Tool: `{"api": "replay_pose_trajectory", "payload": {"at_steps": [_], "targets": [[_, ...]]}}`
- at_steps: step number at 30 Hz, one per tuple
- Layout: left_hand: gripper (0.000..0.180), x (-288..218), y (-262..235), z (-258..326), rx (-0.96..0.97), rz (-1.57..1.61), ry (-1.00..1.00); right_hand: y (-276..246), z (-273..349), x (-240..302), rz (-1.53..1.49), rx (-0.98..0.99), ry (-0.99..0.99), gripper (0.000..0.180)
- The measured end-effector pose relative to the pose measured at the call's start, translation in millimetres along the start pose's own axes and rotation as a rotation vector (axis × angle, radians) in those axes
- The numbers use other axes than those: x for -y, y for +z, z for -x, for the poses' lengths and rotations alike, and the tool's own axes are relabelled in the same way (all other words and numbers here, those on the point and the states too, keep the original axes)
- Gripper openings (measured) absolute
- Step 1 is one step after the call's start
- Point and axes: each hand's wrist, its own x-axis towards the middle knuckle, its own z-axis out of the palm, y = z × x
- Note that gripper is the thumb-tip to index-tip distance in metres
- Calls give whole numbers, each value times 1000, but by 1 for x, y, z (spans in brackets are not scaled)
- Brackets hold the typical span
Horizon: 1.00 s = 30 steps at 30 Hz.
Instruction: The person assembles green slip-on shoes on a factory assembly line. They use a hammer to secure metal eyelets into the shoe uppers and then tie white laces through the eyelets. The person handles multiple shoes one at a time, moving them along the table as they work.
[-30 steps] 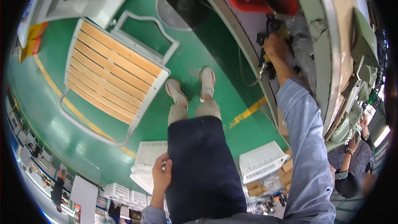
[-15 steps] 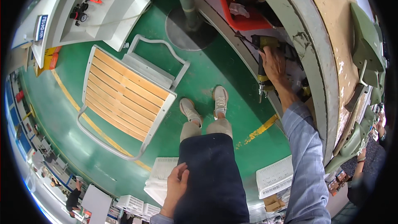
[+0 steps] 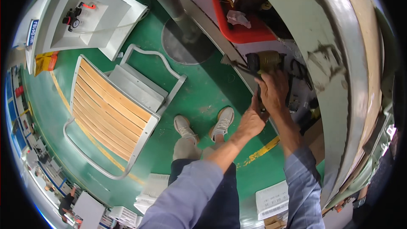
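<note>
My right hand [image 3: 275, 91] is closed at the low shelf under the bench, around the end of a long dark hand tool [image 3: 242, 66] with a jaw-like metal tip. That tip points up and left, past the shelf's edge. Just beyond my fingers lies an olive-and-black power tool [image 3: 269, 60]. Against my right hand, from below, sits my left hand [image 3: 252, 121] with its fingers bent and closed. Whatever is between the two hands is dark and mostly hidden by them.
A red bin [image 3: 243, 37] with bags and dark items stands farther along the shelf. The curved bench edge [image 3: 313, 55] overhangs on the right. A slatted wooden chair [image 3: 112, 110] and a grey post [image 3: 169, 0] stand to the left. White crates [image 3: 273, 197] are near my legs.
My left hand has risen from my lap to meet my right hand. The dark tool has shifted left and down in view with my right hand. My head view has moved closer to the bench.
</note>
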Motion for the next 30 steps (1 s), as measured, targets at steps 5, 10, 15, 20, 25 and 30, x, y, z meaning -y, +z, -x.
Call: {"api": "replay_pose_trajectory", "payload": {"at_steps": [5,10,15,20,25,30], "targets": [[76,22,47,-27,-64,-47,47,-6,-18,14,-78,12,-3,19],[62,22,39,-25,59,-175,105,-36,-38,97,-510,115,106,9],[50,1,-39,75,110,-326,190,-180,-9,189,-650,4,204,21],[38,-107,-151,243,-55,-257,-207,-364,28,267,-1119,31,976,60],[37,-303,-184,239,-203,-212,153,-465,-32,228,-746,-217,792,48],[37,-470,-106,162,-51,-310,607,-514,-46,184,-786,-483,732,45]]}}
